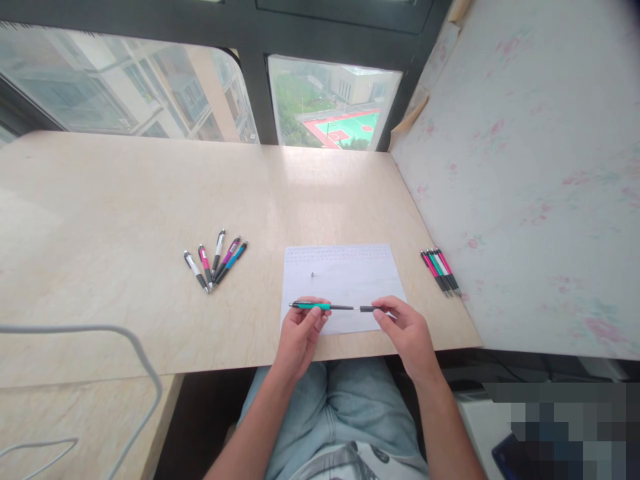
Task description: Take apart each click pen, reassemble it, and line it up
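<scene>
My left hand [305,330] pinches the green barrel of a ballpoint pen [315,306], which lies level with its clip end to the left. A dark refill [343,307] sticks out of the barrel toward the right. In the fingers of my right hand [404,327] is the pen's black grip section [367,309], lined up with the refill tip. Whether the tip is just inside the grip section I cannot tell. Both hands are over a white sheet of paper [350,280] with rows of handwriting along its top. A small dark piece [313,275] rests on the sheet.
Several coloured pens [217,260] lie fanned out at the left on the pale tabletop [150,200]. More pens [440,272] are lined up beside the floral wall [525,167] at the right. A grey cable [135,343] curves across the lower left. Windows stand behind the table.
</scene>
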A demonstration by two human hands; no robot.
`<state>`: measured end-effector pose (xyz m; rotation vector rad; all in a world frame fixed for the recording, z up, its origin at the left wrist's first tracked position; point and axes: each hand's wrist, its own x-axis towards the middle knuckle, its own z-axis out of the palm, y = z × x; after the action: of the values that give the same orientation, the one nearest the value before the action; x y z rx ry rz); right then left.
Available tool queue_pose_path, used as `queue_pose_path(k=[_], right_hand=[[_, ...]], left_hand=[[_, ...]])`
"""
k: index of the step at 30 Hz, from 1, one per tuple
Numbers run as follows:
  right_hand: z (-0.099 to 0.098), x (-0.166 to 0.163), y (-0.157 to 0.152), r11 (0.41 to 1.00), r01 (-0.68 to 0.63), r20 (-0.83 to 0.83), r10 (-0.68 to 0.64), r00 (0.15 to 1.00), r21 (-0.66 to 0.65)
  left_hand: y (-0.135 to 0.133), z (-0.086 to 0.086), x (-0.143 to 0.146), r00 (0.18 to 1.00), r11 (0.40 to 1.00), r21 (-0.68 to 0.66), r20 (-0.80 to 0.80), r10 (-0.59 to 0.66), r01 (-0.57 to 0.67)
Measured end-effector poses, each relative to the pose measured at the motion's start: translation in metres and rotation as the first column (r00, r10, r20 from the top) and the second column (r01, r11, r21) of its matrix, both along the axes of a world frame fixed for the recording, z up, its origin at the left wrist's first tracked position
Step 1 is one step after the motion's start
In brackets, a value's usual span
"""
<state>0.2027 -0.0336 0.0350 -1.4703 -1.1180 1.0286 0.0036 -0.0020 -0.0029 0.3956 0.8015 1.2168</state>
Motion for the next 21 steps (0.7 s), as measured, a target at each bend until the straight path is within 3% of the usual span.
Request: queue_pose_path(k=[9, 21], right_hand=[[0.005, -0.010, 0.003, 0.994, -0.082, 0.174, 0.069, 0.982, 0.068], [-0.002, -0.037, 0.007, 0.989, -0.127, 0.168, 0.112, 0.979, 0.078]], left_hand=[[0.000, 0.003, 0.000, 0.999, 0.999, 0.014, -0.016, -0.036, 0.036], [-0.003, 0.003, -0.001, 0.996, 0.994, 0.060, -0.018, -0.091, 0.092]])
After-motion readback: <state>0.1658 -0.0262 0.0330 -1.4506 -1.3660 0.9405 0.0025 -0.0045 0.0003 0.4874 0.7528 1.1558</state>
